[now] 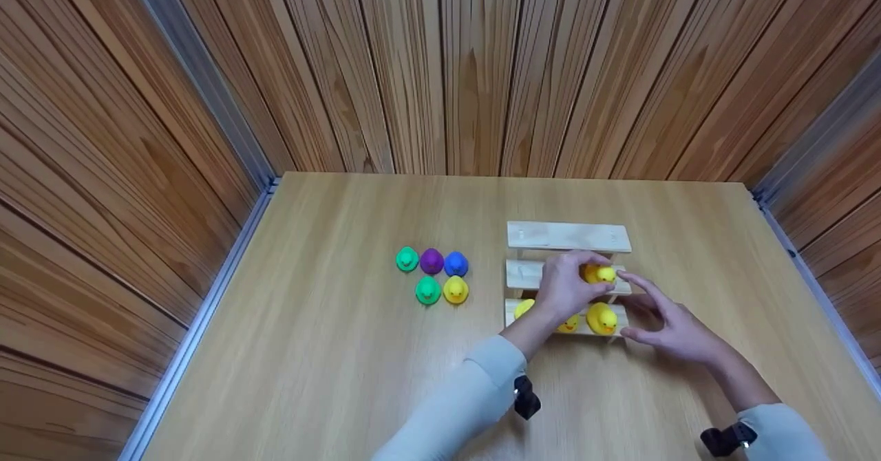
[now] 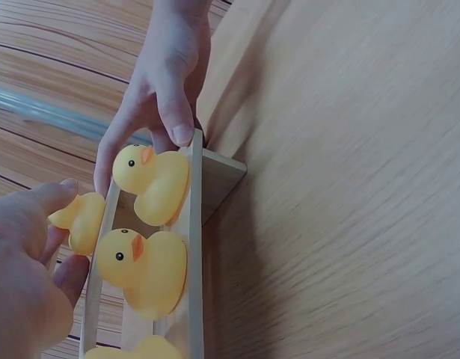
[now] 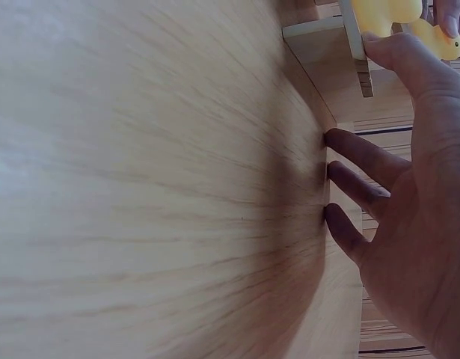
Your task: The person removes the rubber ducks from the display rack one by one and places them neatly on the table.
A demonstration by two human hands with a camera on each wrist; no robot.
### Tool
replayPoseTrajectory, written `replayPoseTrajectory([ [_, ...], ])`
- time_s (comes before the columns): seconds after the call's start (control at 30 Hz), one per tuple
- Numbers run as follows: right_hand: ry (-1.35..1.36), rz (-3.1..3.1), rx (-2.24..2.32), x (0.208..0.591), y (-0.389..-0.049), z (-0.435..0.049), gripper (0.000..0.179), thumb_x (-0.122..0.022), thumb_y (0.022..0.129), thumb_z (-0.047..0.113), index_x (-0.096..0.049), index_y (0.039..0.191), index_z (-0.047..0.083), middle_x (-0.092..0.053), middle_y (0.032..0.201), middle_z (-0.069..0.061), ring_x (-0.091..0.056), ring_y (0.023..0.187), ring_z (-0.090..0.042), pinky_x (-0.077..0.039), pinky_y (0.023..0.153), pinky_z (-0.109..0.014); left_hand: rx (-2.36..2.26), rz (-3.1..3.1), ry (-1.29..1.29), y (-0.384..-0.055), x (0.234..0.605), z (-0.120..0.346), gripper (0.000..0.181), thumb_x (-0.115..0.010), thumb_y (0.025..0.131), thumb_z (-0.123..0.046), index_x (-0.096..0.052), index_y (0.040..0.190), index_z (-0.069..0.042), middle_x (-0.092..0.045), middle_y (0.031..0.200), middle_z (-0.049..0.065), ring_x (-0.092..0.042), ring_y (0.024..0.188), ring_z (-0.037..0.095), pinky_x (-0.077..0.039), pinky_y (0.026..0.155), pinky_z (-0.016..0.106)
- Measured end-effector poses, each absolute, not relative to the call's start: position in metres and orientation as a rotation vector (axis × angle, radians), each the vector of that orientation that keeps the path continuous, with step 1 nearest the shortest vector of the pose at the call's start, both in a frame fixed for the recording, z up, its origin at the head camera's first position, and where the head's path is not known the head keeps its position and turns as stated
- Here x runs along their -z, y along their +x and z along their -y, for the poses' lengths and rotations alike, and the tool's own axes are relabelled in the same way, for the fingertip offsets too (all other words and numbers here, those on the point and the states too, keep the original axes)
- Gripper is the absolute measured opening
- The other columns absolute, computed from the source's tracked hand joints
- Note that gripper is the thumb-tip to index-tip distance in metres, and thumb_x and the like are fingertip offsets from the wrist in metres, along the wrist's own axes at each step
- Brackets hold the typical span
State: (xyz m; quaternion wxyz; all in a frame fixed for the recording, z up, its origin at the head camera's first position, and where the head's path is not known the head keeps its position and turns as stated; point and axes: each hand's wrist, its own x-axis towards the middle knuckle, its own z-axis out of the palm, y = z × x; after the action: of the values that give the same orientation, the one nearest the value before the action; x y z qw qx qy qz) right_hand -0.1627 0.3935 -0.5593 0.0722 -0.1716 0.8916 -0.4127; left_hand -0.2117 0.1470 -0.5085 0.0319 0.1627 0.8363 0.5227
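Observation:
A three-step white wooden stand [image 1: 568, 237] is on the table, right of the middle. My left hand [image 1: 563, 287] pinches a yellow rubber duck [image 1: 600, 274] at the right end of the middle step, thumb and fingers on its sides. On the bottom step sits a row of yellow ducks; the rightmost duck [image 1: 603, 319] shows fully, others are partly behind my left wrist. My right hand [image 1: 671, 327] is at the stand's right end, fingers spread and thumb touching the bottom step's end. In the right wrist view, three fingertips [image 3: 336, 139] reach down to the tabletop.
Left of the stand are several loose ducks: two green ducks [image 1: 427, 290], a purple duck [image 1: 431, 261], a blue duck [image 1: 455, 264] and a yellow duck [image 1: 455, 290]. Wood-panelled walls [image 1: 475, 69] enclose the table [image 1: 310, 351] at the back and sides.

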Motion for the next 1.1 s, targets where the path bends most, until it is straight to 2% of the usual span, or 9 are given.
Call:
replayPoseTrajectory([
  [0.07, -0.518, -2.675, 1.253, 0.558, -0.162, -0.392, 0.094, -0.084, 0.103, 0.024, -0.028, 0.179, 0.027, -0.061, 0.166, -0.025, -0.057, 0.145, 0.007, -0.032, 0.113, 0.0, -1.615, -2.562, 0.493, -0.211, 0.509, -0.146, 0.032, -0.092, 0.096, -0.019, -0.085, 0.127, -0.022, -0.084, 0.132, -0.009, -0.071, 0.115, -0.002, -0.056, 0.101, 0.011],
  [0.13, -0.52, -2.684, 1.24, 0.559, -0.162, -0.392, 0.094, -0.084, 0.104, 0.024, -0.028, 0.178, 0.027, -0.061, 0.167, -0.024, -0.058, 0.146, 0.005, -0.033, 0.113, -0.002, -1.613, -2.554, 0.487, -0.21, 0.509, -0.145, 0.033, -0.092, 0.096, -0.019, -0.084, 0.128, -0.023, -0.083, 0.133, -0.009, -0.071, 0.116, -0.002, -0.057, 0.102, 0.012],
  [0.23, -0.505, -2.703, 1.207, 0.559, -0.162, -0.392, 0.094, -0.084, 0.103, 0.024, -0.028, 0.179, 0.027, -0.061, 0.167, -0.022, -0.063, 0.149, -0.009, -0.037, 0.116, -0.007, -1.603, -2.545, 0.478, -0.21, 0.508, -0.143, 0.032, -0.091, 0.097, -0.019, -0.084, 0.128, -0.024, -0.083, 0.133, -0.01, -0.071, 0.115, -0.002, -0.057, 0.103, 0.012],
  [0.37, -0.495, -2.705, 1.176, 0.559, -0.162, -0.391, 0.096, -0.083, 0.104, 0.024, -0.024, 0.18, 0.027, -0.06, 0.168, -0.023, -0.063, 0.152, -0.036, -0.05, 0.13, -0.051, -1.61, -2.529, 0.475, -0.209, 0.505, -0.139, 0.032, -0.091, 0.097, -0.018, -0.084, 0.128, -0.024, -0.082, 0.134, -0.009, -0.071, 0.115, -0.001, -0.058, 0.104, 0.014],
  [0.47, -0.495, -2.677, 1.201, 0.558, -0.161, -0.391, 0.097, -0.082, 0.104, 0.022, -0.022, 0.18, 0.026, -0.057, 0.169, -0.027, -0.059, 0.152, -0.049, -0.036, 0.124, -0.085, -1.641, -2.505, 0.475, -0.209, 0.502, -0.135, 0.032, -0.091, 0.097, -0.018, -0.084, 0.127, -0.023, -0.082, 0.134, -0.009, -0.071, 0.117, 0.0, -0.058, 0.105, 0.015],
  [0.5, -0.492, -2.667, 1.215, 0.558, -0.162, -0.392, 0.097, -0.082, 0.104, 0.022, -0.022, 0.18, 0.026, -0.056, 0.169, -0.028, -0.058, 0.152, -0.051, -0.033, 0.123, -0.088, -1.646, -2.5, 0.476, -0.21, 0.501, -0.134, 0.032, -0.091, 0.097, -0.018, -0.084, 0.128, -0.023, -0.082, 0.134, -0.009, -0.071, 0.118, 0.0, -0.058, 0.106, 0.015],
  [0.67, -0.49, -2.637, 1.242, 0.558, -0.162, -0.392, 0.098, -0.082, 0.105, 0.021, -0.02, 0.181, 0.027, -0.051, 0.172, -0.03, -0.051, 0.154, -0.06, -0.028, 0.121, -0.093, -1.66, -2.474, 0.484, -0.21, 0.495, -0.126, 0.031, -0.091, 0.097, -0.017, -0.084, 0.127, -0.022, -0.083, 0.132, -0.01, -0.073, 0.12, 0.0, -0.057, 0.107, 0.015],
  [0.97, -0.484, -2.678, 1.208, 0.558, -0.16, -0.391, 0.097, -0.083, 0.104, 0.024, -0.023, 0.18, 0.027, -0.057, 0.169, -0.027, -0.057, 0.153, -0.052, -0.034, 0.122, -0.088, -1.623, -2.458, 0.585, -0.209, 0.491, -0.105, 0.031, -0.091, 0.097, -0.016, -0.084, 0.127, -0.02, -0.083, 0.134, -0.005, -0.073, 0.124, 0.003, -0.061, 0.111, 0.021],
  [1.1, -0.465, -2.667, 1.217, 0.558, -0.161, -0.391, 0.096, -0.083, 0.104, 0.025, -0.024, 0.18, 0.028, -0.06, 0.166, -0.027, -0.054, 0.154, -0.053, -0.031, 0.123, -0.09, -1.602, -2.447, 0.613, -0.211, 0.492, -0.093, 0.032, -0.09, 0.098, -0.017, -0.084, 0.129, -0.02, -0.083, 0.134, -0.005, -0.073, 0.126, 0.005, -0.061, 0.114, 0.026],
])
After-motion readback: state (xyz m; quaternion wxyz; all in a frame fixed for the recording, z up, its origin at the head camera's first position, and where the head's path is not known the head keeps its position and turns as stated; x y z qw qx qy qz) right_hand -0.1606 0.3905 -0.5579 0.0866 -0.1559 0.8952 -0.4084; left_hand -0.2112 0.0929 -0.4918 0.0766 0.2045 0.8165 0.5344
